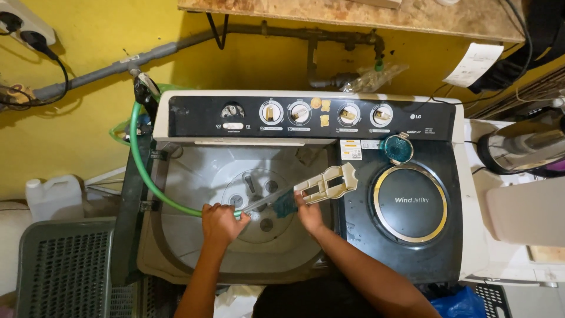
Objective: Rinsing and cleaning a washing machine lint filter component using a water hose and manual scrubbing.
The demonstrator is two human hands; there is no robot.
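A yellow wall (88,76) stands behind the twin-tub washing machine (412,259), with a grey pipe (176,50) crossing it under a chipboard shelf (353,15). Left of the machine sit a grey laundry basket (65,265) and a white jug (56,197); a wall socket (26,26) is above them.

I'm seeing a small rectangular sticker (351,149), white w/ yellow and red bands, sitting on the washer's dark top by the tub's right edge. A white paper slip (474,63) is hanging on the yellow wall, upper right. A white plastic jug (54,197) is standing lower left, poss. detergent.
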